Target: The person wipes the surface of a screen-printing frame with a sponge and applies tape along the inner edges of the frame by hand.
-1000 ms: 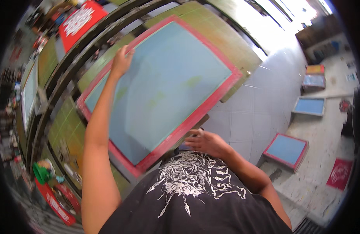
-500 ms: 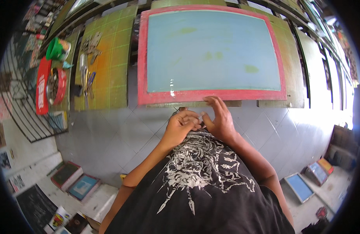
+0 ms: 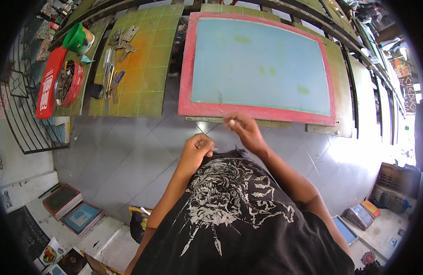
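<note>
Red-bordered screen (image 3: 262,64) lies across the green boards (image 3: 343,96), its near side along their near edges. From here I see the right hand (image 3: 245,129) half curled beside that side; whether it grips anything, I can't tell. The left hand (image 3: 197,149), lower, is nearly closed, its contents unclear. Metal tools (image 3: 110,75) lie toward the left edge of another board (image 3: 149,68).

I'm facing a large pink-framed blue screen (image 3: 262,64).
My left hand (image 3: 197,149) is bunching its fingers over the tiled floor (image 3: 138,140); my right hand (image 3: 246,133) is hovering near the screen's near edge, though whether I'm pinching anything isn't clear. To the left, metal tools (image 3: 109,74) are lying on a green board (image 3: 147,78).
</note>
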`<state>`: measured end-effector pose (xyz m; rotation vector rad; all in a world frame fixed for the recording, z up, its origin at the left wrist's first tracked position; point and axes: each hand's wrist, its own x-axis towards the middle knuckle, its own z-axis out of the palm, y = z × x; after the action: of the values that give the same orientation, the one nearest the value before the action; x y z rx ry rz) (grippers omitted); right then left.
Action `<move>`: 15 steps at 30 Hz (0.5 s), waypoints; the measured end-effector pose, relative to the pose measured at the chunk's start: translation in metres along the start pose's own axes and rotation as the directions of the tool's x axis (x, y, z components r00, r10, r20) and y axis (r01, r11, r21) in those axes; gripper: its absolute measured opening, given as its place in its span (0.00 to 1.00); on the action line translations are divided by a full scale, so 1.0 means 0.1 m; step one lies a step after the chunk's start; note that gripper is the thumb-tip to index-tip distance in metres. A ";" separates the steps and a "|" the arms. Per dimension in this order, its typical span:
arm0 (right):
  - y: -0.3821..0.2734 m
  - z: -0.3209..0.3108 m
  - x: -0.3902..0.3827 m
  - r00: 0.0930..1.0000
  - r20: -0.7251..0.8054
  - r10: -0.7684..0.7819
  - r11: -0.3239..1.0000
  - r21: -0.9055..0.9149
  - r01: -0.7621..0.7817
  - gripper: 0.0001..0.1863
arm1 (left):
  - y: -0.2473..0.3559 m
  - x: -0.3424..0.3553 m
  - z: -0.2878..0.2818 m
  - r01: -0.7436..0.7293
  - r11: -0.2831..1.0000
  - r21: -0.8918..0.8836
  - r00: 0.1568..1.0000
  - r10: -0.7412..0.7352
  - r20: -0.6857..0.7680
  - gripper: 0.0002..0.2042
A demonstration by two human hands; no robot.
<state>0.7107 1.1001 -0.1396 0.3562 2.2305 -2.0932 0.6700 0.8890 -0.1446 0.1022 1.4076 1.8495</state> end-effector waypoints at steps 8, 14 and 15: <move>0.03 -0.02 0.84 0.904 -0.108 -0.413 0.469 -0.876 0.110 0.11 | 0.28 0.17 -0.79 0.044 0.991 0.124 0.998 -0.039 -0.042 0.06; 0.07 0.02 0.90 0.926 -0.141 -0.351 0.494 -0.868 0.055 0.07 | 0.34 0.22 -1.12 0.061 0.981 0.185 0.998 -0.054 -0.040 0.07; 0.07 0.01 0.93 0.928 -0.133 -0.347 0.483 -0.874 0.055 0.06 | 0.35 0.23 -1.12 0.061 0.978 0.197 0.998 -0.054 -0.039 0.07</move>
<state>0.6217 1.1110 -0.1652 0.3277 3.2611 -0.6899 0.5796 0.8133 -0.1665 0.1293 1.6000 1.6672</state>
